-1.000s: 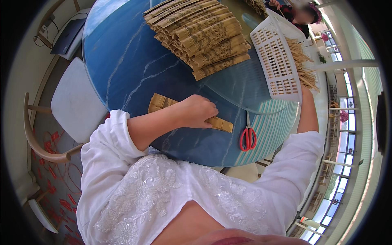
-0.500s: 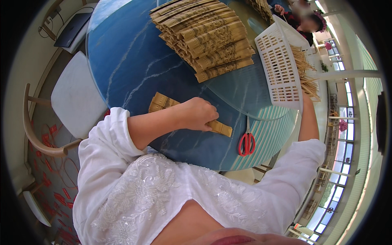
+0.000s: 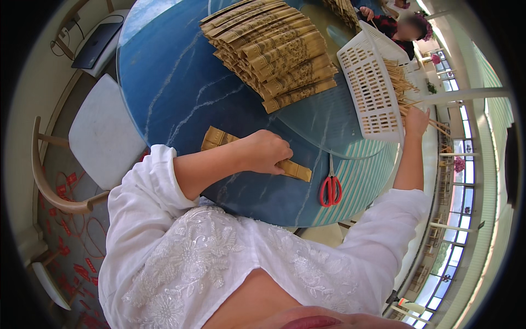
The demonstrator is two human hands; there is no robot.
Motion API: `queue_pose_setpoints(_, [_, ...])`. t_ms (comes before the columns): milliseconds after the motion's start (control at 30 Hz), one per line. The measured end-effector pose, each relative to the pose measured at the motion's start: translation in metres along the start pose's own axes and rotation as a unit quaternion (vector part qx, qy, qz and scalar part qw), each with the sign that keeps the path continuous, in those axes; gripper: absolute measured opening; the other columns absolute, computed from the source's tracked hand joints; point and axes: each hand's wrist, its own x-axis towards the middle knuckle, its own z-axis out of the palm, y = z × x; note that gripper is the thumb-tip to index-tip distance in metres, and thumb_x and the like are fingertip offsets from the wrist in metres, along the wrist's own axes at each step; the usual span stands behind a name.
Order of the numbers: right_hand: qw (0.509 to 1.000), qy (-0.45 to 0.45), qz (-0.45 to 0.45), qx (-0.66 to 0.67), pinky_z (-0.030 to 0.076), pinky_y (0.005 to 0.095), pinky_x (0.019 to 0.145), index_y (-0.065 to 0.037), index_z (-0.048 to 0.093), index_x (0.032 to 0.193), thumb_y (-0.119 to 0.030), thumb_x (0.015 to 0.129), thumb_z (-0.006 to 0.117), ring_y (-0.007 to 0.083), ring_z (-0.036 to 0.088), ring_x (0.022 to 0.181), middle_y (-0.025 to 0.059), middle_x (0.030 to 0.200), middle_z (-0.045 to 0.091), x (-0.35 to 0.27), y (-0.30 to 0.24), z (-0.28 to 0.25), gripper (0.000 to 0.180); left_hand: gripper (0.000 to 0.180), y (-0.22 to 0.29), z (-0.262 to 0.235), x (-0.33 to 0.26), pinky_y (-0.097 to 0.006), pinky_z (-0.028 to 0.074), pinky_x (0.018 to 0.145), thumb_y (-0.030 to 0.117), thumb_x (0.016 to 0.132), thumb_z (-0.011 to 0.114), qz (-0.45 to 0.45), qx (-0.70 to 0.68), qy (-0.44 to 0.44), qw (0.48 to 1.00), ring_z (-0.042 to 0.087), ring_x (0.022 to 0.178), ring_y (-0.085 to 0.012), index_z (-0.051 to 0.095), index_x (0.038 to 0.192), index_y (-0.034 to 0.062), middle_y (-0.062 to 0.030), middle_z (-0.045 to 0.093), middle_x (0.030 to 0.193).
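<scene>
We are looking down on a round blue table (image 3: 181, 93) whose glossy top is showing pale marble-like streaks, with a clear glass disc lying over its far middle. On it, near our body, a long flat paper sleeve (image 3: 296, 170) in tan with a darker printed pattern is lying, and our left hand (image 3: 267, 152) is resting on top of it, knuckles up, fingers curled down onto the sleeve and pressing it against the table; both ends of the sleeve are sticking out from under the hand. Whether the fingers are actually gripping it or only pressing, we cannot tell. Farther off, a fanned stack of the same patterned sleeves (image 3: 271, 52) is spreading across the table in overlapping rows. Just beside the near sleeve, red-handled scissors (image 3: 330, 186) are lying flat, blades shut and pointing away from us. To the right, a white plastic basket (image 3: 370, 90) with slotted lattice walls is standing tilted, and thin pale wooden chopsticks (image 3: 402, 85) are lying bundled in it. Our right arm is stretching out straight in its white sleeve, and our right hand (image 3: 417, 122) is reaching to the basket's rim among the sticks; its fingers are turned away, so we cannot tell whether they are closed on anything. A white cushioned chair (image 3: 101, 137) with a curved wooden frame is standing at the left.
</scene>
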Motion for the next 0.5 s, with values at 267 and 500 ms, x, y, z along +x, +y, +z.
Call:
queue_pose_setpoints(267, [0.890,0.406,-0.009,0.206,0.054,0.0387,0.089,-0.009,0.067,0.119,-0.008,0.092,0.064,0.0235,0.065,0.099,0.0042,0.104,0.069,-0.140,-0.011,-0.149,0.028,0.037,0.000,0.000,-0.004,-0.041,0.054,0.077,0.036,0.079,0.079,0.005,0.014,0.020,1.000,0.065,0.088,-0.0289,0.069,0.096,0.0052,-0.0084,0.065,0.086])
queue_pose_setpoints(500, [0.836,0.355,-0.139,0.394,0.051,0.0381,0.085,-0.007,0.072,0.110,-0.010,0.081,0.065,0.0223,0.062,0.092,0.0041,0.099,0.064,-0.248,-0.120,-0.179,0.030,0.043,0.015,-0.029,0.008,-0.032,0.054,0.072,0.020,0.087,0.077,-0.117,-0.258,0.055,0.958,0.066,0.079,-0.0198,0.063,0.125,0.0063,-0.0081,0.070,0.090])
